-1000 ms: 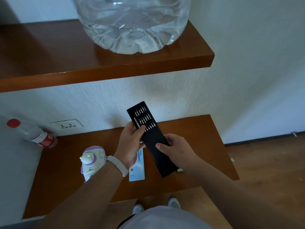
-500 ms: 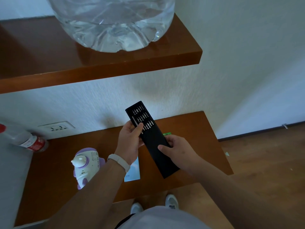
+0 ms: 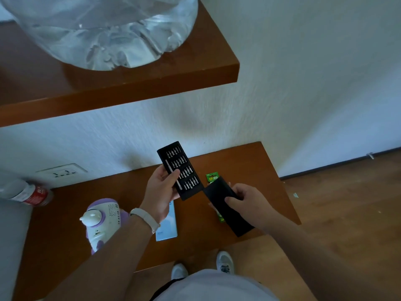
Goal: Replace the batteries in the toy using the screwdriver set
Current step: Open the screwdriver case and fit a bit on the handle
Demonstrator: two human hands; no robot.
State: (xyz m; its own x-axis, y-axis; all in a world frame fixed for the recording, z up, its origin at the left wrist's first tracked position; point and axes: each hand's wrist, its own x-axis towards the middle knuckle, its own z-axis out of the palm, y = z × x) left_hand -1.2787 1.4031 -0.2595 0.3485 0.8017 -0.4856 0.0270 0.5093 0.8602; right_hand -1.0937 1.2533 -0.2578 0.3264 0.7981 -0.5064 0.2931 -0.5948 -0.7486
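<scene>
Early stage. Screwdriver set now opened: left hand (image 3: 161,190) grips the black bit tray (image 3: 184,170) along its near edge, thumb laid across the silver driver handle (image 3: 172,174). The tray is held in the air above the lower shelf (image 3: 249,166), rows of bits facing up. Right hand (image 3: 247,203) pinches the empty black sleeve (image 3: 237,222), thumb on top, holding it just off the tray's lower corner; the two parts look separated or barely touching at that corner. Toy (image 3: 102,220) (white and purple) lies on the shelf beside the left forearm, untouched; its battery cover is not visible, so I cannot tell if it is screwed shut. Green battery pack (image 3: 212,177) sits on the shelf, partly hidden behind the sleeve, and looks unopened. A pale blue box (image 3: 170,227) lies under the left wrist. Judged remaining: nearly everything, that is set down the sleeve, pick driver and bit, unscrew the cover, swap cells, close up. Against the frame half a second back: then the tray poked only partway out of the sleeve, showing three rows of bits, with both hands on one joined piece. Now it is drawn fully clear, four rows show, and the right hand has carried the sleeve off toward the right. The battery pack is more exposed.
</scene>
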